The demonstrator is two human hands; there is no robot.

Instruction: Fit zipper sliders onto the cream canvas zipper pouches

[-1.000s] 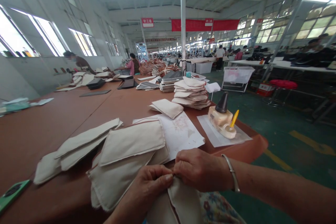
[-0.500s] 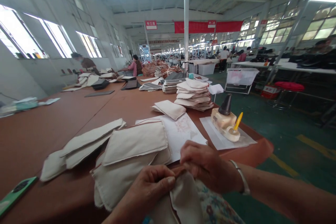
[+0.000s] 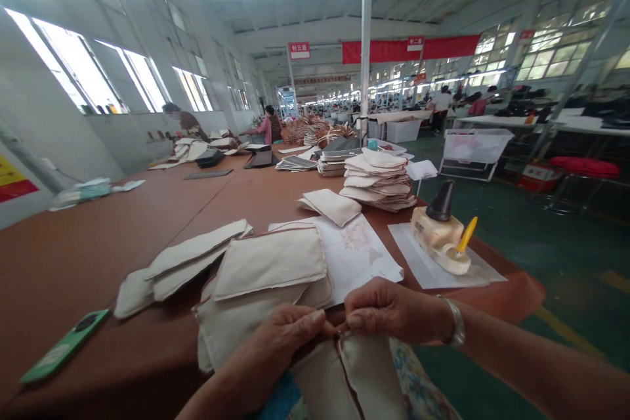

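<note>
A cream fabric pouch (image 3: 371, 367) with a dark brown seam or opening down its middle hangs over my lap. My left hand (image 3: 283, 338) pinches its brown top edge between thumb and fingers. Close beside it, my right hand (image 3: 396, 312) grips the same edge, fingers curled and a silver bangle on the wrist. The fingertips hide part of that edge. Just beyond my left hand lies a stack of cream fabric pieces (image 3: 273, 262) with frayed borders, and more cream pieces (image 3: 194, 252) are fanned out to its left.
White paper (image 3: 352, 252) lies under the stack. A cream block with a black cone (image 3: 440, 202) and a dish with a yellow-handled tool (image 3: 466, 236) stand at the right edge. A green phone (image 3: 66, 348) lies left. Behind is a taller cream pile (image 3: 377, 180); co-workers sit farther off.
The view has swung left, so the scene sits farther right. Both hands still grip the pouch edge; my right hand has lowered slightly, and more of the pouch's middle seam shows.
</note>
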